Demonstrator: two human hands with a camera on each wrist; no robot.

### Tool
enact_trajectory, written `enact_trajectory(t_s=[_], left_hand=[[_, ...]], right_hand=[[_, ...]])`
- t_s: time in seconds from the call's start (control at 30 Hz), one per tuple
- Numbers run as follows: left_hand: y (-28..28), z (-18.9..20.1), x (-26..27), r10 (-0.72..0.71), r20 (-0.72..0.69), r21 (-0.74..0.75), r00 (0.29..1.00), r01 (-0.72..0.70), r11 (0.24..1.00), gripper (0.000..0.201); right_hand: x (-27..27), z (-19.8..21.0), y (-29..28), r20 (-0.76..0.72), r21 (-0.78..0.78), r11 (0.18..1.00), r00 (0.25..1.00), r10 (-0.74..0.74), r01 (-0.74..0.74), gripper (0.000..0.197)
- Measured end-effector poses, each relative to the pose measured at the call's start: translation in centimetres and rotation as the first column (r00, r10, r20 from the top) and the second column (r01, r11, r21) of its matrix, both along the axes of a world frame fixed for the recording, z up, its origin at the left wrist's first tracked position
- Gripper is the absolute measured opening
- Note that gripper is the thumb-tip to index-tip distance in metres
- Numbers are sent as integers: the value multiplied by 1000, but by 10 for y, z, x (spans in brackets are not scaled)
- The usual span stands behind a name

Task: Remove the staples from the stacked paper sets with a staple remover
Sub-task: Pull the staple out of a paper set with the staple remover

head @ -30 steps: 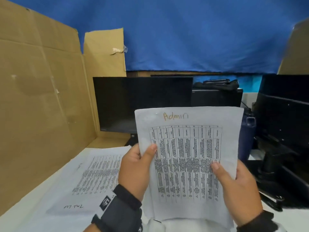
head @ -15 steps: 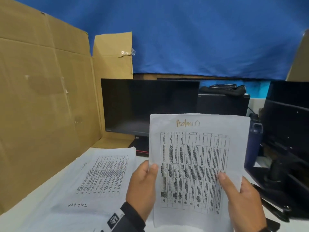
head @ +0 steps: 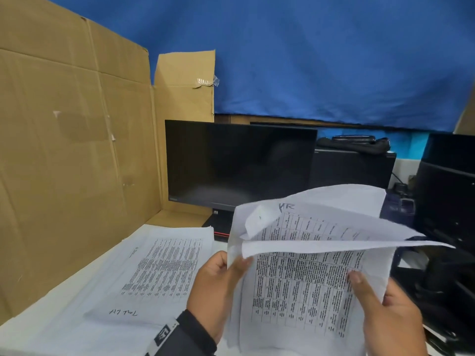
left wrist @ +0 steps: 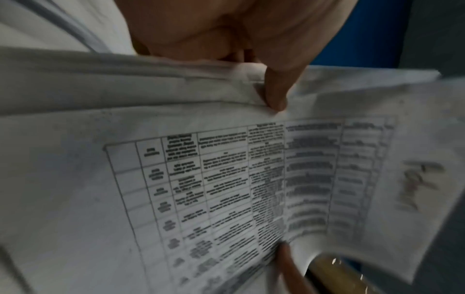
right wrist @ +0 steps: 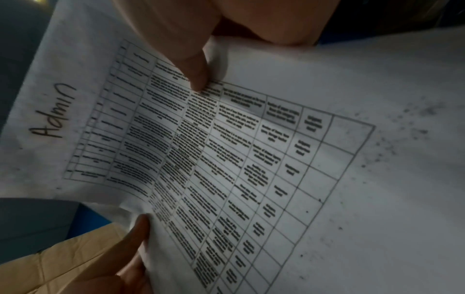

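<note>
Both hands are up in front of the person's chest, clamped on one set of papers [head: 305,286] that is held clear of the worktop [head: 15,337]. The left hand [head: 216,291] grips the set's left edge, thumb on the front and fingers behind; the right hand [head: 388,314] grips the right edge, its thumb [head: 359,283] lying across the printed table. The top sheet [head: 334,227] is peeling forward and curling over, so the page beneath shows, with a dark handwritten mark near its top that is too smeared to read. From the right wrist view, the sheet under the right thumb carries the word "Admin" in handwriting beside the grid of text. No staple can be made out in any view.

To the left, a flat pile of printed sheets [head: 144,273] lies on the worktop, handwriting at its near edge. Tall cardboard panels [head: 72,155] stand along the left side. A dark monitor [head: 239,163] stands behind the held papers, a blue cloth [head: 321,60] hangs across the back, and black equipment [head: 447,201] fills the right side.
</note>
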State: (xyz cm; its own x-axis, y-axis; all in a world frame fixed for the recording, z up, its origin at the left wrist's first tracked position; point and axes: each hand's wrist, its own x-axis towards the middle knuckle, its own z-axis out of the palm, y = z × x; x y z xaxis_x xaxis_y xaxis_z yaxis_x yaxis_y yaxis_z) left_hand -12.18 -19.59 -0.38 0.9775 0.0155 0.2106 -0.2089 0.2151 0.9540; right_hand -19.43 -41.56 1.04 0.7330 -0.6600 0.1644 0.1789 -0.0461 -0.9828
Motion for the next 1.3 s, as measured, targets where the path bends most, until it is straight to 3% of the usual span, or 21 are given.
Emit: enact_trajectory(t_s=[0.13,0.27,0.37,0.4,0.47,0.53,0.57,0.63,0.7,0.77,0.87,0.97,1.0,1.07,1.1,1.13,1.17,1.23,1.3], left_hand=[[-4,5,-9,-52,20,142,998,49,989,20],[-9,4,-12,-44,57,230,997,29,973,20],[-8,3,-9,45,83,288,996,-67,955,16],[-6,3,-8,68,79,288,995,-88,953,17],[-1,8,-10,93,78,272,993,-111,956,19],[5,16,-15,109,72,254,991,-124,959,17],[8,20,-18,103,59,253,993,-115,961,17],[14,27,-23,71,53,253,996,-82,964,17],[18,35,-30,43,77,280,996,-63,958,17],[20,40,-35,33,148,382,988,-88,920,19],[23,45,-43,-13,260,552,966,-138,822,11],[31,49,-38,-33,375,718,927,-268,642,5],[37,48,-31,-12,390,768,921,-318,556,19],[56,43,-11,108,384,832,917,-394,391,66],[66,41,-2,193,347,828,918,-397,397,88],[74,40,4,264,274,788,925,-373,489,104],[81,39,10,295,167,702,941,-324,634,116],[82,34,9,175,-82,476,981,-116,872,129],[67,22,5,-85,-207,295,975,145,944,124]], right_hand=[[4,3,5,4,-62,998,1000,-2,2,11],[6,7,14,15,-132,991,1000,6,-4,16],[7,8,16,-29,-202,979,999,24,-29,21],[8,10,15,-41,-244,969,999,28,-37,27],[8,20,13,-3,-366,931,1000,2,-3,59],[2,37,8,109,-528,844,993,-49,100,94],[-2,50,7,190,-622,761,978,-84,187,99],[-12,75,9,339,-785,519,936,-100,340,90],[-16,94,15,362,-889,285,932,-38,357,77],[-15,106,23,268,-947,192,963,34,257,62],[-12,117,30,156,-950,294,976,152,106,24],[-10,122,22,170,-905,416,969,177,83,18],[-10,124,16,202,-876,470,968,146,112,17],[-11,128,-1,260,-766,625,962,85,151,15],[-9,128,-12,272,-670,719,962,6,185,14],[-8,127,-21,270,-547,813,961,-54,199,15],[-4,121,-32,246,-404,898,966,-77,175,16],[1,108,-39,155,-152,984,985,-73,97,20],[12,87,-42,51,-165,986,999,-10,18,29]])
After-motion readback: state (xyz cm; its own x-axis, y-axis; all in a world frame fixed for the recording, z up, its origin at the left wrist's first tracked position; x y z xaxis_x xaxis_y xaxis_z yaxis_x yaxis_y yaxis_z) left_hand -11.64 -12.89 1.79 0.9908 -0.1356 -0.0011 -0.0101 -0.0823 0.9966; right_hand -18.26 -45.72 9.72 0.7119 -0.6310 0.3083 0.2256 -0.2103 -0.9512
